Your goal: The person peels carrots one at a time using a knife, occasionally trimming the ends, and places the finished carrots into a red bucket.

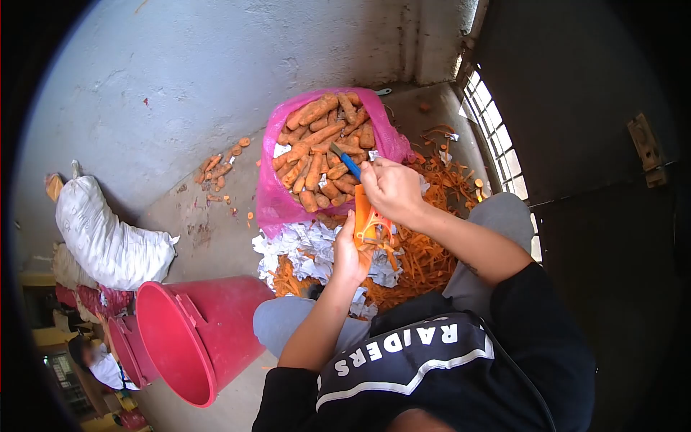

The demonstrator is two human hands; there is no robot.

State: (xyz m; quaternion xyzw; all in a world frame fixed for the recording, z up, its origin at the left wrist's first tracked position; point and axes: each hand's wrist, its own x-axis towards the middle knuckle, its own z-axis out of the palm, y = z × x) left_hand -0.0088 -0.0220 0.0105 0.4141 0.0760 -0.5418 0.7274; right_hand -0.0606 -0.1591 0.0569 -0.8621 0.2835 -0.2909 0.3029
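My left hand (350, 257) is closed around a bright orange, peeled-looking carrot (361, 205), which stands up from the fingers. My right hand (394, 191) is closed just above and to the right of it. A knife with a blue handle (350, 165) sticks out of this fist, its short grey blade pointing up and left. Below the same hand, an orange peeler (377, 229) lies against the carrot. Beyond both hands stands an open pink bag (266, 194) full of unpeeled carrots (314, 147). Orange peelings (421, 263) and crumpled white paper (299, 245) cover the floor under my hands.
A large red bin (237, 320) stands by my left knee, with another red bin (129, 345) behind it. A full white sack (108, 234) leans at the wall. Carrot pieces (216, 169) lie left of the bag. Another person (104, 363) is far left. A dark door (590, 144) is on the right.
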